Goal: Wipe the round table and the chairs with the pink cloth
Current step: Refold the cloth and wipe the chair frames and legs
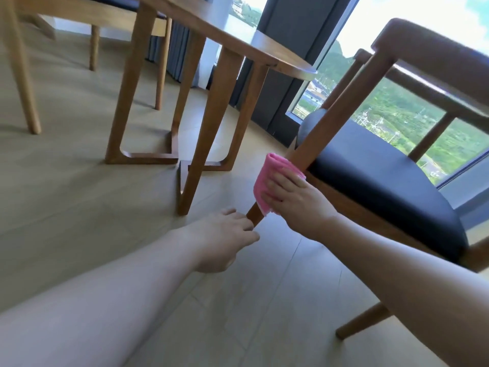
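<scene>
Bare forearms reach in from below. Folded soft and thick, the pink cloth wraps the slanted wooden front leg of the chair, and the right hand grips it there, fingers curled over the fabric. Lower down, the left hand has loosely bent fingers touching the leg's foot near the pale plank floor. Smooth dark padding covers the seat. Behind stands the round wooden tabletop on looped legs.
</scene>
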A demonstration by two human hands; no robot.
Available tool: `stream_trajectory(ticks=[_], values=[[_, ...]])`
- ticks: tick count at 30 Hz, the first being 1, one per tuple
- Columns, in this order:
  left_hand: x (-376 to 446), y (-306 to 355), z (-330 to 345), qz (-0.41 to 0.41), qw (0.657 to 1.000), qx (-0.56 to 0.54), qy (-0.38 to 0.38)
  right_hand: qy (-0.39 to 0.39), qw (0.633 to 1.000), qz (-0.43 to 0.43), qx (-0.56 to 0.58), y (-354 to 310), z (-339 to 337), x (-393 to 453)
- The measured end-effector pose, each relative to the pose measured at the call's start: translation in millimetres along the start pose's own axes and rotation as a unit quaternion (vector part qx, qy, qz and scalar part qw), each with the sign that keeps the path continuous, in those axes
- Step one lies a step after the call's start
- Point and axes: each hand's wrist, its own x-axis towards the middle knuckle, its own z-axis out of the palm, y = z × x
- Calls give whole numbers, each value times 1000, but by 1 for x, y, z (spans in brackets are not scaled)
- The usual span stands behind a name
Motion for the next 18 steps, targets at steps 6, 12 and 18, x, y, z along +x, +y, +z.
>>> stream_trajectory(ticks=[6, 12, 18], values=[[0, -1, 1, 3, 1000, -1, -5, 39, 999, -11, 15, 16, -11, 3], [18, 7, -2, 0, 1000, -28, -4, 123, 990, 54, 39, 95, -43, -14], [27, 15, -7, 24, 999, -36, 6, 170, 982, 77, 20, 153, -72, -36]])
